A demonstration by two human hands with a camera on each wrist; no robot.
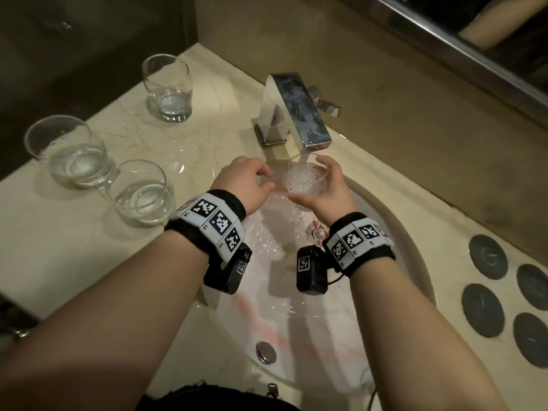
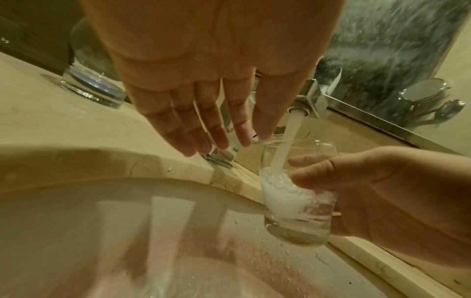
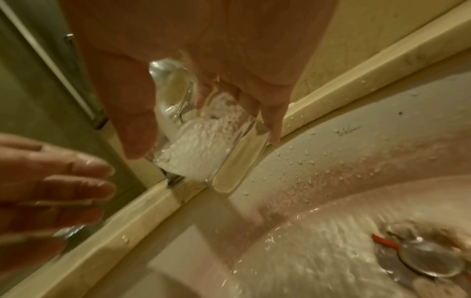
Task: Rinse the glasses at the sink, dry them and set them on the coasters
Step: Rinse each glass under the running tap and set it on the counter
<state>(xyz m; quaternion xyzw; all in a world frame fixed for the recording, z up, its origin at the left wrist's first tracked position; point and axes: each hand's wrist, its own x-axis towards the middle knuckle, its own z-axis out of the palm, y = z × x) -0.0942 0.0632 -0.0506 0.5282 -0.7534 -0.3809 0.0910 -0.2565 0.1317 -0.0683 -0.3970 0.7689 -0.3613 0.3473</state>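
Note:
My right hand (image 1: 327, 188) grips a clear glass (image 1: 305, 180) upright under the chrome faucet (image 1: 296, 111). The running stream froths inside it. In the left wrist view the glass (image 2: 295, 201) is about half full of bubbles, with the right hand (image 2: 382, 193) curled round its side. My left hand (image 1: 246, 176) hovers empty just left of the glass, over the sink (image 1: 394, 232), its fingers (image 2: 203, 125) straight and wet. Three more glasses (image 1: 167, 87) (image 1: 69, 152) (image 1: 142, 194) stand on the counter at left. Several dark round coasters (image 1: 487, 258) lie on the counter at right.
Water pools and swirls around the drain (image 1: 317, 232) in the white basin. A marble counter (image 1: 133, 129) surrounds the sink, wet near the faucet base. A mirror with a metal frame (image 1: 474, 46) runs along the back wall.

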